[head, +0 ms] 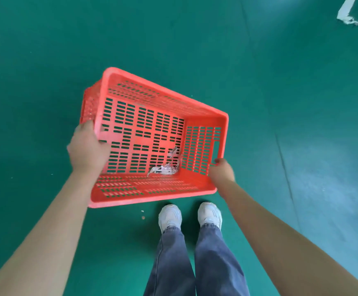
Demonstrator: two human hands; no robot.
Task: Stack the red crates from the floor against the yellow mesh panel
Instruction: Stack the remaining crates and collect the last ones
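A red slotted plastic crate (205,116) hangs above the green floor in the middle of the head view, tilted with its open top toward me. My left hand (88,148) grips its left rim, fingers curled over the edge. My right hand (221,170) grips the right end wall near the handle slot. A crumpled scrap of clear wrapping (165,167) lies inside on the crate's bottom. The yellow mesh panel is not in view.
Green floor (259,60) spreads all around. A strip of white tape (346,11) lies at the top right. My feet in white shoes (190,214) stand just below the crate. Small crumbs (142,216) lie on the floor near them.
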